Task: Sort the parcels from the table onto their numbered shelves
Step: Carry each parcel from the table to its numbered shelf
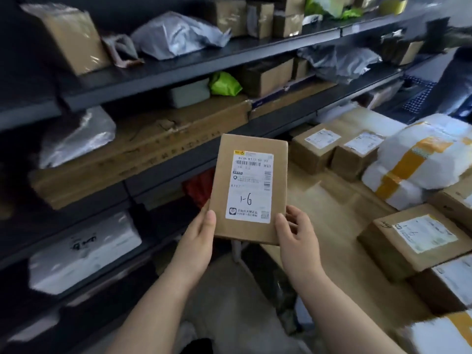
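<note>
While it is held upright, the brown parcel (249, 146) shows a label (251, 187) handwritten 1-6; the grip of the left hand (199, 241) pinches its 7 o'clock corner, that of the right hand (296, 238) its 5 o'clock corner. Shelves (178, 70) stand toward 10 o'clock, the bench (319, 200) with boxes (314, 152) toward 3 o'clock.

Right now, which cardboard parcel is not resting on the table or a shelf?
The flat parcel marked 1-6: left hand and right hand hold it up.
</note>
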Demonstrator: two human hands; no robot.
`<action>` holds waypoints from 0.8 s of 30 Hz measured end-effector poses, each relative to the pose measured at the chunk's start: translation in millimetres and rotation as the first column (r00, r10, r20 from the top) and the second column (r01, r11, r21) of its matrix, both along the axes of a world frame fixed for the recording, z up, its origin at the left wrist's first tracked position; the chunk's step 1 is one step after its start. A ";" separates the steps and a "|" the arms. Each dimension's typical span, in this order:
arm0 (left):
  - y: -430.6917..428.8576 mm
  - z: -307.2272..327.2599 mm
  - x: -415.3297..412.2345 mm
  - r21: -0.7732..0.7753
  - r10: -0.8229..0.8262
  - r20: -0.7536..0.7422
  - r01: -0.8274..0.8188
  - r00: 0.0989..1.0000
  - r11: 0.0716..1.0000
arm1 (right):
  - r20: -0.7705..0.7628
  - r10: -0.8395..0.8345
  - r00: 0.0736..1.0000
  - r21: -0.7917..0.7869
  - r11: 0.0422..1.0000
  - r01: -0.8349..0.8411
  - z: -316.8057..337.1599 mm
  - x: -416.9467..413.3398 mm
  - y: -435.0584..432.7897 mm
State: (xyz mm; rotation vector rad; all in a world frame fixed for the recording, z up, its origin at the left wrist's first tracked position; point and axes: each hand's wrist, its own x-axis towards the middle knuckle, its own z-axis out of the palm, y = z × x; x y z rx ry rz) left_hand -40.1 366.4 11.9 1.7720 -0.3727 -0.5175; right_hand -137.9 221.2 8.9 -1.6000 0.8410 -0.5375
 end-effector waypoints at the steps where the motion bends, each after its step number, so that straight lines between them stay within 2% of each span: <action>1: 15.3 4.4 -1.1 -0.007 0.043 0.004 -0.043 0.999 0.999 | -0.002 0.051 0.999 -0.013 0.999 -0.052 2.9 4.4 13.3; 7: 116.4 18.5 -1.1 -0.044 0.269 -0.002 -0.269 0.963 0.962 | -0.062 0.331 0.942 -0.132 0.932 -0.336 20.7 35.3 99.6; 12: 241.3 30.2 1.1 -0.053 0.466 0.041 -0.463 0.884 0.885 | -0.034 0.564 0.825 -0.179 0.809 -0.560 26.5 70.0 211.6; 18: 435.2 46.0 -23.1 -0.052 0.628 0.078 -0.626 0.774 0.778 | -0.001 0.795 0.607 -0.170 0.598 -0.783 18.9 92.8 398.8; 24: 609.8 46.8 -68.2 -0.004 0.826 0.091 -0.829 0.557 0.559 | 0.068 0.942 0.328 -0.216 0.334 -0.917 25.0 94.1 580.5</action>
